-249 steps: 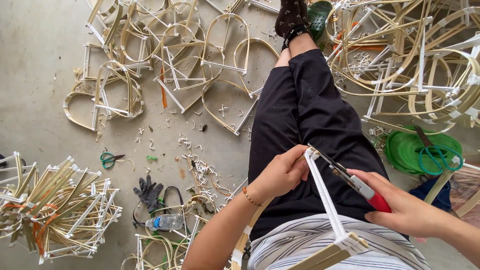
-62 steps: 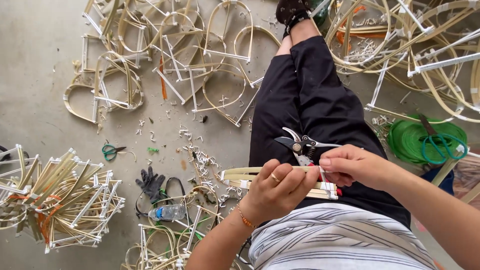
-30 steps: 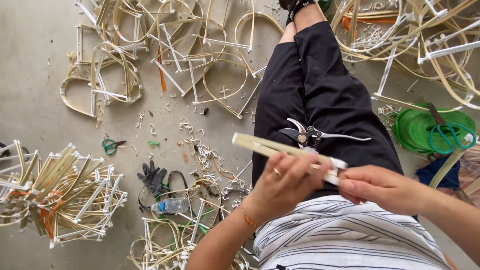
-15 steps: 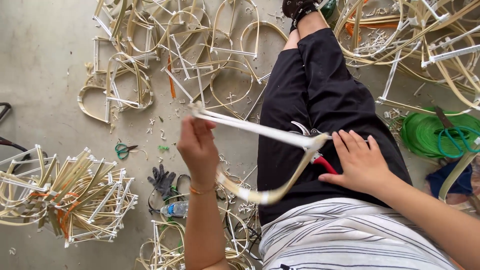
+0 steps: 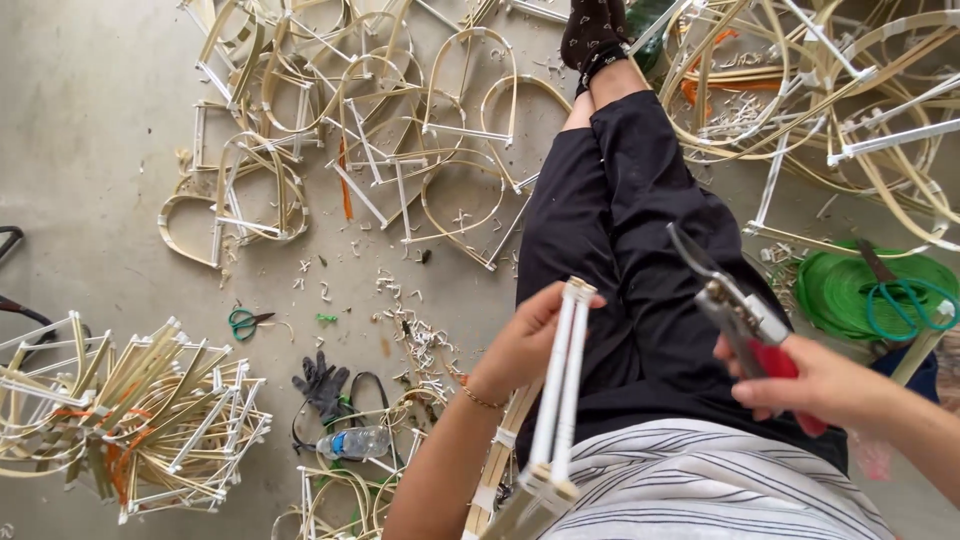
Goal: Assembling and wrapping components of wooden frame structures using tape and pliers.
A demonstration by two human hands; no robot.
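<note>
Gripping a bamboo frame [image 5: 558, 390] in the left hand [image 5: 525, 345], shears [image 5: 735, 305] now raised in the right hand [image 5: 810, 385]; frames [image 5: 350, 160] litter the floor beyond.

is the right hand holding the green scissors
No, the right hand grips red-handled pruning shears, while green scissors lie on the green coil at the right and the small green scissors lie on the floor.

Bare grey concrete floor [image 5: 90, 120] w/ even daylight; scattered pale shavings [image 5: 420, 330]; no furniture.
</note>
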